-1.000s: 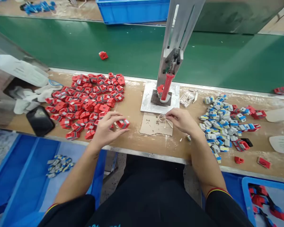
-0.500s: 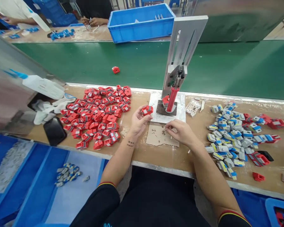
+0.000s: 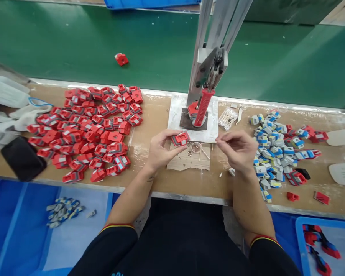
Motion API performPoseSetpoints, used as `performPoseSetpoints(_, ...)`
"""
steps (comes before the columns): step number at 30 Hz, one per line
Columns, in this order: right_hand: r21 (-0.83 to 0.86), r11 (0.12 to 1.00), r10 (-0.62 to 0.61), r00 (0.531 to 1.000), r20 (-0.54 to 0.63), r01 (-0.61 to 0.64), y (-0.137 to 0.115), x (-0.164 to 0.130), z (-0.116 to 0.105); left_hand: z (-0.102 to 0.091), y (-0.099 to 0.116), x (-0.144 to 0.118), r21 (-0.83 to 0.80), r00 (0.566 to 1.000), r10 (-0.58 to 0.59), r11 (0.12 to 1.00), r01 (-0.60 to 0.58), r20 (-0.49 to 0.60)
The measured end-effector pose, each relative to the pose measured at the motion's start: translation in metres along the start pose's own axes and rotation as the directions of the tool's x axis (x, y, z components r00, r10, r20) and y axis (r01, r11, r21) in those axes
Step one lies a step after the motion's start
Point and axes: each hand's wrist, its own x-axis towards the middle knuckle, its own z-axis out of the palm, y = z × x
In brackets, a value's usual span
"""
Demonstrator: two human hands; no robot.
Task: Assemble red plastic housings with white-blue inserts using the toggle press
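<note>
While left grip [image 3: 161,147] pinches red part [image 3: 180,138], right grip [image 3: 240,149] pinches thin stick [image 3: 214,142] just beside.

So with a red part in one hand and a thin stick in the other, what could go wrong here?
The thin stick is pinched only at its end by the right hand, so it could slip or snap. The red part sits at the fingertips of the left hand and might drop among the small rings on the cardboard, scattering them. Both hands work just in front of the press handle and could knock it.
</note>
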Motion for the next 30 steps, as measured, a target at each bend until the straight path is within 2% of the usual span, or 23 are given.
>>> performPoseSetpoints(1, 0.077, 0.997, 0.006, 0.996, -0.087, 0.001, -0.003, -0.001, 0.002, 0.002, 0.002, -0.001, 0.016, 0.999, 0.044, 0.999, -0.045, 0.03)
performPoseSetpoints(3, 0.176, 0.984, 0.031, 0.987, -0.161, -0.003, -0.008, -0.003, 0.01, 0.006, 0.006, -0.003, 0.022, 0.991, 0.109, 0.994, -0.111, 0.08)
performPoseSetpoints(8, 0.212, 0.975, 0.092, 0.99, -0.106, -0.068, -0.014, -0.007, 0.027, 0.011, 0.013, -0.005, 0.033, 0.979, 0.12, 0.991, -0.127, 0.167)
performPoseSetpoints(15, 0.209, 0.968, 0.15, 0.987, -0.049, -0.137, -0.016, -0.009, 0.033, 0.013, 0.014, -0.005, 0.003, 0.98, 0.107, 0.994, -0.109, 0.167)
performPoseSetpoints(23, 0.106, 0.993, 0.054, 0.993, -0.1, -0.044, -0.013, -0.008, 0.026, 0.011, 0.016, -0.004, 0.023, 0.983, 0.086, 0.996, -0.091, 0.162)
performPoseSetpoints(28, 0.118, 0.993, 0.014, 0.994, -0.113, -0.001, -0.013, -0.004, 0.013, 0.009, 0.015, -0.003, 0.037, 0.982, 0.095, 0.994, -0.103, 0.161)
performPoseSetpoints(30, 0.049, 0.998, 0.029, 0.998, -0.06, -0.027, -0.01, -0.003, 0.006, 0.008, 0.013, -0.003, 0.036, 0.985, 0.101, 0.994, -0.108, 0.141)
